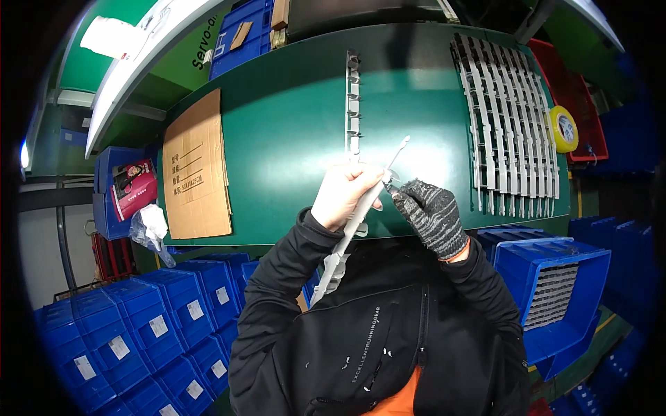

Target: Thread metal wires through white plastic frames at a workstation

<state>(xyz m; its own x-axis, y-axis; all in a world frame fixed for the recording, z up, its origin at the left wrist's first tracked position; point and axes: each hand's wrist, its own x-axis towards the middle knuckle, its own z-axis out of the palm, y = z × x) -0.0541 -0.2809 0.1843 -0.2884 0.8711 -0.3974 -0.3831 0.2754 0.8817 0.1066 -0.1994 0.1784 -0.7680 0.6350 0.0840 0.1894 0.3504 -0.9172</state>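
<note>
A long pale grey slotted strip (355, 216) runs slantwise from my chest up over the front edge of the green table. My bare left hand (338, 195) is closed around it near its upper part, and its thin tip reaches beyond the fingers. My right hand (433, 218), in a black-and-grey knit glove, pinches at the strip's side beside the left fingertips. A small dark bit shows there, too small to name. Ahead of my left hand, a similar strip with several clip-like pieces (353, 104) lies lengthwise on the table.
Several finished-looking strips (510, 132) lie in rows at the table's right, beside a yellow tape roll (564, 130) and a red bin (572, 97). Flat cardboard (198, 166) lies left. Blue crates (149, 319) stack at lower left; another blue crate (510, 277) holds strips at right.
</note>
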